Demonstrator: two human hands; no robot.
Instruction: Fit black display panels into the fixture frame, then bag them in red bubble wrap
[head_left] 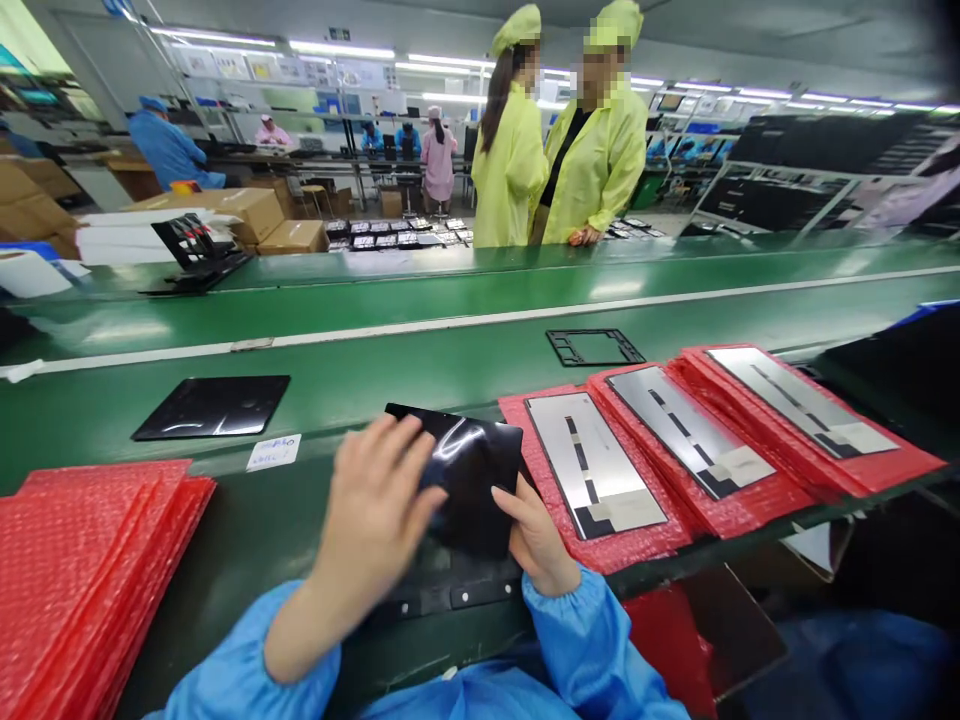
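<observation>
The black panel (480, 480) is tilted above the near side of the green desk (352, 370) in my head view. My right hand (541, 540) has its grip closed on the panel's right edge, thumb on the glossy face. My left hand (375, 495) has its grip released, fingers spread over the left side; I can't tell whether they touch.

The green surface runs across a bright workroom, with boxes (225, 212) and two people in yellow-green coats (506, 170) beyond it.

Three silver-backed screens (600, 465) on red wrap (675, 525) crowd the right side, near the desk's front edge; a red stack (97, 560) fills the left. I have bare green around the dark sheet (214, 405) and white label (274, 453), and more up to the black frame (595, 347).
</observation>
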